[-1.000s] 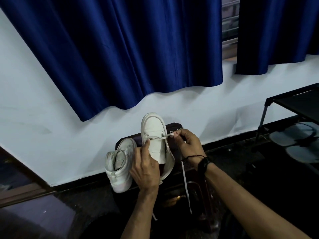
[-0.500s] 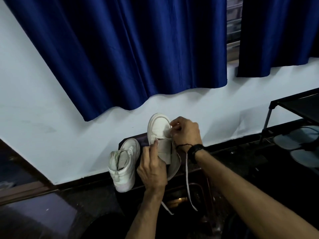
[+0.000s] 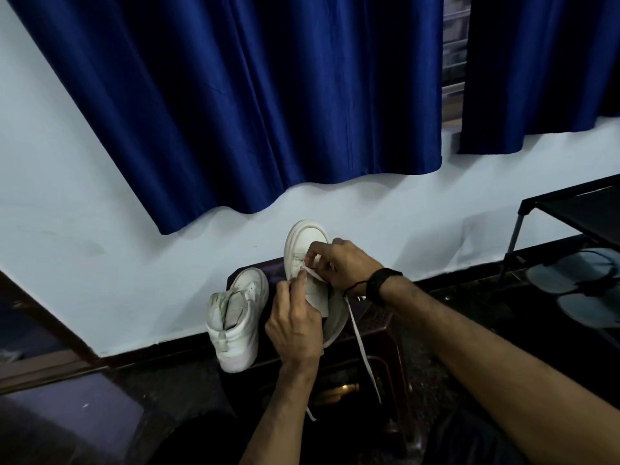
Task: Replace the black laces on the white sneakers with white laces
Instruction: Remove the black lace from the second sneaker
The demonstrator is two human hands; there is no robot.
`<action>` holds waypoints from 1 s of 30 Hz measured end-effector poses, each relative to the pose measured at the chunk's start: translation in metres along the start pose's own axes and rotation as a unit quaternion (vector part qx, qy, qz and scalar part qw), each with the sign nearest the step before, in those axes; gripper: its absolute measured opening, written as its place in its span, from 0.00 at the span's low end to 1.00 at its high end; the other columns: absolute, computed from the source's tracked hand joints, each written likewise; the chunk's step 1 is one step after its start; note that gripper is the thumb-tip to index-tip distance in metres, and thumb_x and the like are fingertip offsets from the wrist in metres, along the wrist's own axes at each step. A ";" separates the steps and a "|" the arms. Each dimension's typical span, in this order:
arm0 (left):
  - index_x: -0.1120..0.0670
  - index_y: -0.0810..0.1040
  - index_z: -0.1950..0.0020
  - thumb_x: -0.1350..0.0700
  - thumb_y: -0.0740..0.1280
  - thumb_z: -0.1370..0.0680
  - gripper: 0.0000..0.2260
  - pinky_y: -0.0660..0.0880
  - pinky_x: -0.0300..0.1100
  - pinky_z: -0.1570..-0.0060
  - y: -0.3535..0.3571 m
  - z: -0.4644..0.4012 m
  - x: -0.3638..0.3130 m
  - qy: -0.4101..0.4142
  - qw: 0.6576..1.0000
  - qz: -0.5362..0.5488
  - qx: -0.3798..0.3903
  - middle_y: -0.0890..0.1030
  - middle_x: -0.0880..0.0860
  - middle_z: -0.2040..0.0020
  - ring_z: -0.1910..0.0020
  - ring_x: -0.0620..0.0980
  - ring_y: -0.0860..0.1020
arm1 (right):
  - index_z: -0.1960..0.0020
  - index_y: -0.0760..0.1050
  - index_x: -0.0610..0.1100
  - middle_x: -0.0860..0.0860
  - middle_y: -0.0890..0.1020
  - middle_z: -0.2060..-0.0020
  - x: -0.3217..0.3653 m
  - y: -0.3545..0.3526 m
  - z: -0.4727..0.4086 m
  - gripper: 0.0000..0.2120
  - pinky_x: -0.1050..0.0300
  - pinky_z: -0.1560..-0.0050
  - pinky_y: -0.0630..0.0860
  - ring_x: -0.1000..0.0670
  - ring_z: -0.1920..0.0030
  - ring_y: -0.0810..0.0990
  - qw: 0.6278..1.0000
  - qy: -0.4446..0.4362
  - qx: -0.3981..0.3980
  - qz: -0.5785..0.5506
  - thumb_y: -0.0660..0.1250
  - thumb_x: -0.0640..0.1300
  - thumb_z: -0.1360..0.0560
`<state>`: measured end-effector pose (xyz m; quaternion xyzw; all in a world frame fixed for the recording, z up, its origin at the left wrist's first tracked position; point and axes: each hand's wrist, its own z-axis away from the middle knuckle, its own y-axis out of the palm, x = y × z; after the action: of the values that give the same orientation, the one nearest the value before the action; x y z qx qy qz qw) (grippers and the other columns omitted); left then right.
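Now, from the head view, your left hand [image 3: 295, 327] pinches the white lace [image 3: 310, 272] over the tongue of the far sneaker [image 3: 307, 239], and your right hand [image 3: 342, 263] grips the same lace at the eyelets. Its loose end hangs down past the stool [image 3: 379, 317]. A second sneaker [image 3: 238, 317] stands just left.

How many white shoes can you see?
2. One white sneaker stands alone on the left of the dark stool; the other sneaker is beside it, between both hands, being laced.
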<state>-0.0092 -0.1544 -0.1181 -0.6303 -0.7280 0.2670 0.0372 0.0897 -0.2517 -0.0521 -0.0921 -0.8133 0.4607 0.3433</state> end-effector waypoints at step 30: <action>0.53 0.81 0.43 0.66 0.73 0.33 0.19 0.69 0.44 0.76 0.011 -0.018 -0.015 -0.063 0.983 -0.046 0.168 0.81 0.56 0.50 0.63 0.58 0.81 | 0.47 0.71 0.47 0.48 0.78 0.60 0.028 0.015 0.045 0.23 0.62 0.70 0.71 0.52 0.68 0.75 0.635 0.244 -0.272 -0.681 0.62 0.30 0.39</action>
<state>0.0110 -0.1615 -0.1038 -0.5629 -0.7020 0.4227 0.1084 0.0378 -0.2609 -0.0665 0.2894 -0.6204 -0.1854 0.7049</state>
